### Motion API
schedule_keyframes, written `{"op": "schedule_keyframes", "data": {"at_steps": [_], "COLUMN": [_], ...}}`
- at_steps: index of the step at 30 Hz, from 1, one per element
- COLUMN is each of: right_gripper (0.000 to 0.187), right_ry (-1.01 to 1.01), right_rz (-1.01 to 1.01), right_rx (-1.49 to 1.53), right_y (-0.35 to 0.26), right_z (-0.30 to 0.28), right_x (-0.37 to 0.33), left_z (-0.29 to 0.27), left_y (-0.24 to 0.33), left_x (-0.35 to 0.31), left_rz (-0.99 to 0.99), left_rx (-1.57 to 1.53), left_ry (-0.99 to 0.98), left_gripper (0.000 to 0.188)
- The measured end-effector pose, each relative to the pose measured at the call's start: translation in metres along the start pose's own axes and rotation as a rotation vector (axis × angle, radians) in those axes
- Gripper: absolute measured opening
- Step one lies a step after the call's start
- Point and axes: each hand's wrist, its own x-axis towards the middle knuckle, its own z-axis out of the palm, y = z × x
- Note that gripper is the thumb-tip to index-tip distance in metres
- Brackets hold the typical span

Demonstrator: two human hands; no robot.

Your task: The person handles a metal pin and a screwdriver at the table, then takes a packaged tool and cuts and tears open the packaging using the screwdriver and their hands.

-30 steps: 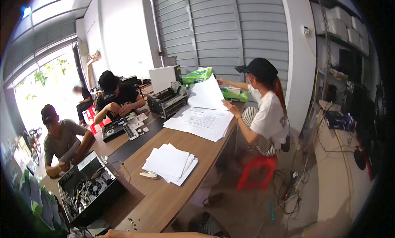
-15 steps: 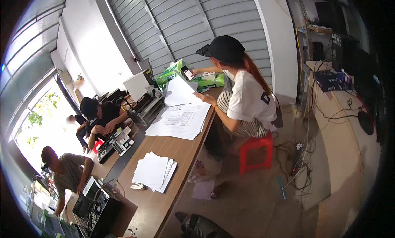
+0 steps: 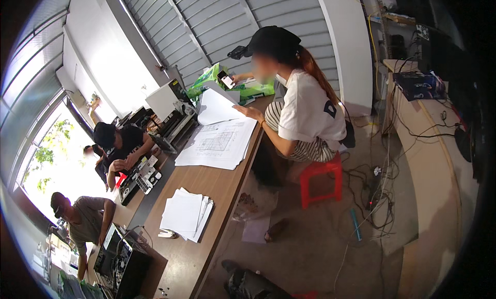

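Neither of my hands shows in the head view. On the brown wooden table [image 3: 178,265] closest to me lies a loose stack of white paper [image 3: 183,212]. A small stapler-like object [image 3: 168,234] rests at the stack's near left edge. Left of it stands an open black computer case [image 3: 132,263] with wires and parts inside. Several tiny metal pieces [image 3: 164,291] lie near the table's front. Farther along, large printed sheets [image 3: 217,144] are spread in a pile; a seated co-worker [image 3: 310,108] touches them with one hand and holds up a phone [image 3: 226,79] in the other.
Across the table one person [image 3: 126,149] handles an opened electronic device [image 3: 139,183]; another [image 3: 88,219] leans by the computer case. A dark-clothed leg [image 3: 253,286] shows at the bottom. A red stool [image 3: 321,177], tangled cables [image 3: 380,211] and a long bench [image 3: 439,185] are at right.
The view has shifted slightly, so the table and papers sit a little farther left. The seated co-worker's head has turned toward me; the phone remains in the co-worker's hand.
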Motion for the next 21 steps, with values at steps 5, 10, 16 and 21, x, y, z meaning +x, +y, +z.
{"op": "schedule_keyframes", "data": {"at_steps": [5, 10, 16, 21], "right_gripper": [0.024, 0.024, 0.025, 0.038], "right_ry": [-0.012, -0.043, -0.063, 0.030], "right_rz": [0.008, 0.094, 0.162, 0.036], "right_rx": [0.030, 0.116, 0.082, -0.155], "right_y": [0.004, -0.004, -0.011, -0.007], "right_z": [0.003, -0.003, -0.005, 0.005], "right_x": [0.003, 0.003, 0.001, 0.001], "left_z": [0.000, -0.002, -0.007, -0.012], "left_y": [-0.003, -0.008, -0.015, -0.021], "left_x": [0.001, 0.004, 0.003, 0.000], "left_rz": [-0.020, -0.034, -0.046, -0.050], "left_rx": [0.000, -0.003, -0.015, -0.022], "left_ry": [0.002, 0.008, 0.010, 0.013], "left_gripper": [0.014, 0.013, 0.011, 0.010]}}
